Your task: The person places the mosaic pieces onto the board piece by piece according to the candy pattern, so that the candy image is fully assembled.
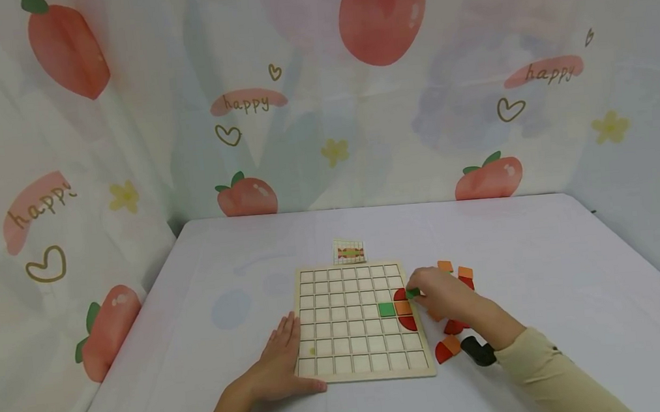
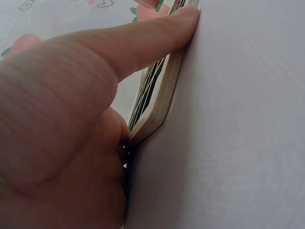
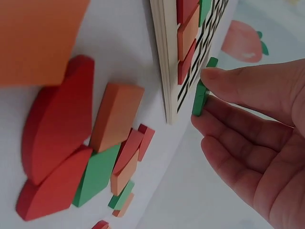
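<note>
A wooden grid board (image 1: 351, 345) lies flat on the white table. Along its right side sit two red quarter-round pieces (image 1: 408, 323) with an orange square (image 1: 403, 308) between them, and a green square (image 1: 386, 310) just left of the orange one. My left hand (image 1: 281, 361) rests against the board's lower left corner, fingers straight along the left side and thumb at the front edge. Between thumb and fingers my right hand (image 1: 440, 291) pinches a green block (image 3: 205, 88), held over the board's right edge beside the upper red piece.
Loose red, orange and green blocks (image 3: 109, 117) lie on the table right of the board, partly under the right forearm. A small pattern card (image 1: 349, 252) stands behind the board. Patterned cloth (image 1: 328, 114) hangs behind and at the left of the table.
</note>
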The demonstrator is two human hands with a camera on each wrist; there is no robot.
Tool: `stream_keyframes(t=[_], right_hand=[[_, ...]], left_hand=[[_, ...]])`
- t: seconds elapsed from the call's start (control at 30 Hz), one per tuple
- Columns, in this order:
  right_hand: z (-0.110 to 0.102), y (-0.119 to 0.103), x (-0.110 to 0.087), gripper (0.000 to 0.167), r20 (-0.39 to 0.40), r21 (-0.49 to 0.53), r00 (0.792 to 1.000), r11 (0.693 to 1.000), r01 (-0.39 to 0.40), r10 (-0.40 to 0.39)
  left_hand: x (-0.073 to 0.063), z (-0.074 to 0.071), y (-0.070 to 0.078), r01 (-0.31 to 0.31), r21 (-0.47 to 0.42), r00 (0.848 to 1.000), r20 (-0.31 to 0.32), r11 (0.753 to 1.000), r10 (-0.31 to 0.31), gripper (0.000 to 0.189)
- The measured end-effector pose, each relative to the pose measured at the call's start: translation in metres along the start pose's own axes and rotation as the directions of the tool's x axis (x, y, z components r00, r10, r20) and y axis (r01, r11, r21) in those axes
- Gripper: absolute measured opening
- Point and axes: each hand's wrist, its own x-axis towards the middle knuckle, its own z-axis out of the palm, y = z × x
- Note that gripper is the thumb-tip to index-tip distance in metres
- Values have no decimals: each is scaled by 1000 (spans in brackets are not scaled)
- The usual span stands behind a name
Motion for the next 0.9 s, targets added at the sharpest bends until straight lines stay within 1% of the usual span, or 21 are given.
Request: stream_keyframes(t=[0.1, 0.37, 0.57, 0.67, 0.9], right_hand=[[2, -4, 3, 11, 8, 4, 1000, 1000, 12, -12], [9, -15, 11, 10, 12, -18, 997, 996, 82, -82], [15, -23, 15, 9, 18, -13, 989, 989, 144, -144], [17, -26, 16, 9, 9, -11, 985, 985, 172, -171], [21, -29, 20, 8, 9, -26, 982, 982, 188, -188]], left_hand=[[0, 0, 0, -3, 1, 1000, -4, 1000, 3, 122], [0, -1, 0, -13, 9, 1000, -9, 1000, 13, 121], [0, -1, 1, -10, 4, 1000, -7, 1000, 10, 121], [0, -1, 1, -9, 3, 1000, -6, 1000, 9, 121], [-1, -2, 1, -8, -4, 1000, -7, 1000, 8, 120]])
